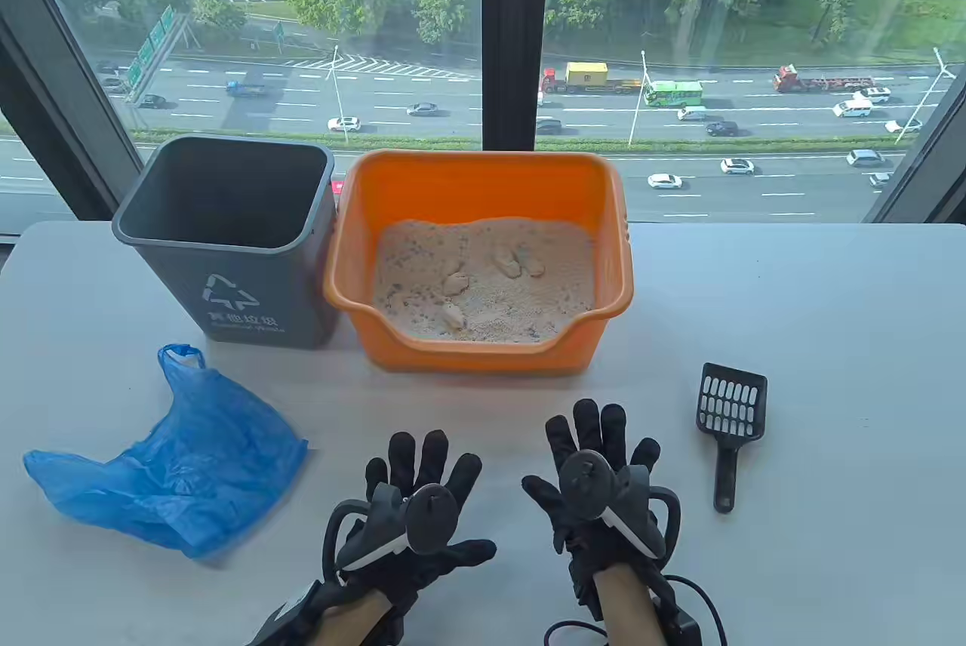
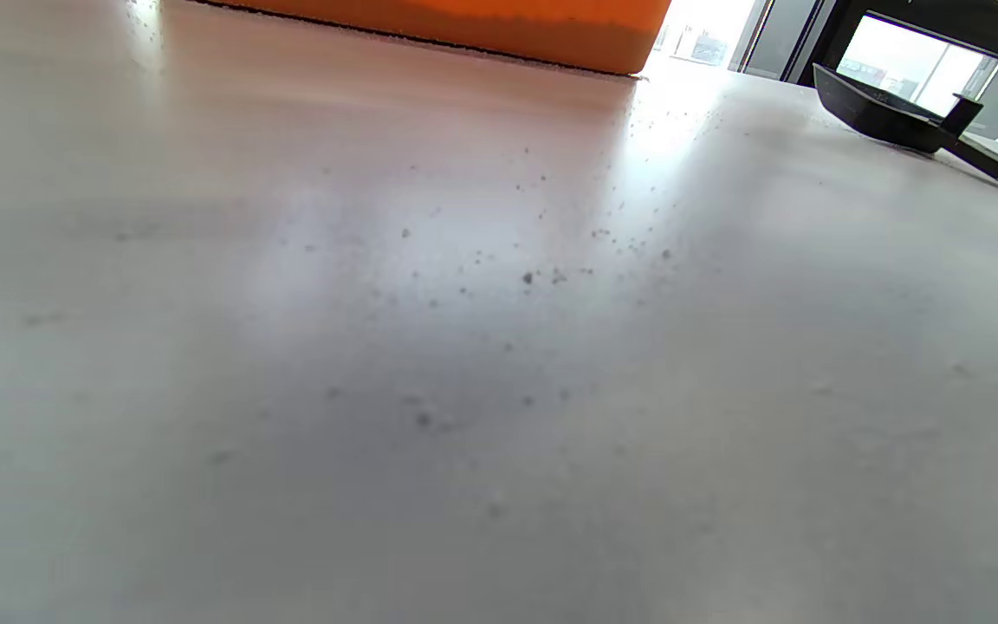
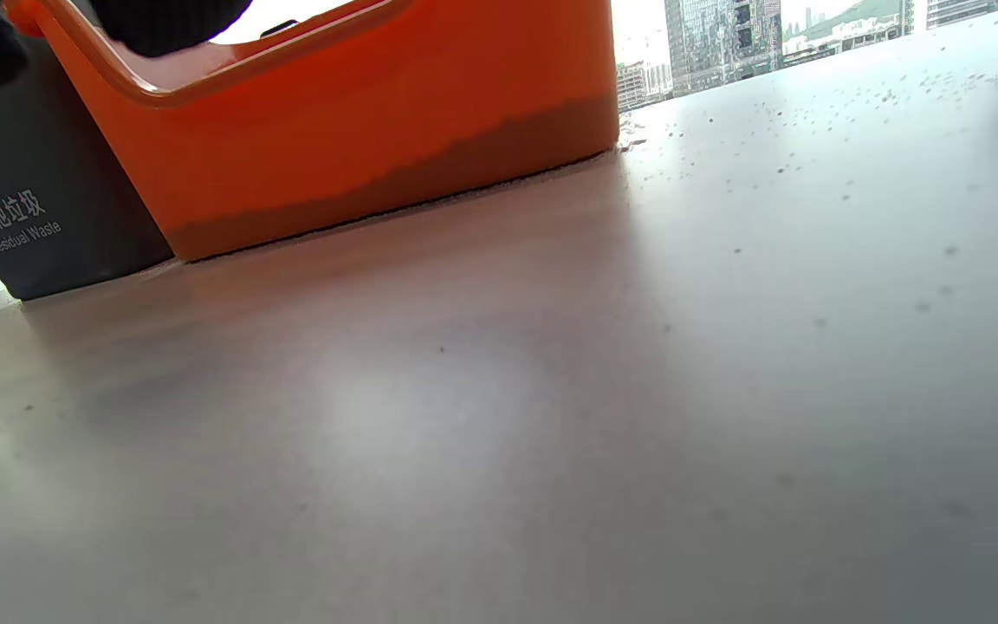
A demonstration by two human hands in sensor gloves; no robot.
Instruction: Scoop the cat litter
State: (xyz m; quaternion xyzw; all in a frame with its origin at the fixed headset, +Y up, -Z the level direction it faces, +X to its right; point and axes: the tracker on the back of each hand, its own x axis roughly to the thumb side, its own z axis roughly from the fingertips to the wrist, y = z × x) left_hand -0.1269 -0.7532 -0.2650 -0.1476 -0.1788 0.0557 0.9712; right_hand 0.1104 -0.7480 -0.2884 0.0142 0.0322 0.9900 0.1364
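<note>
An orange litter box with sandy litter and several pale clumps stands at the table's middle back. A black slotted scoop lies on the table to the right. My left hand and right hand rest flat on the table, fingers spread, both empty, in front of the box. The scoop lies just right of my right hand, untouched. The left wrist view shows the box's base and the scoop. The right wrist view shows the box.
A grey waste bin stands left of the box, touching it, and shows in the right wrist view. A crumpled blue plastic bag lies at the front left. Litter specks dot the white table. A window is behind.
</note>
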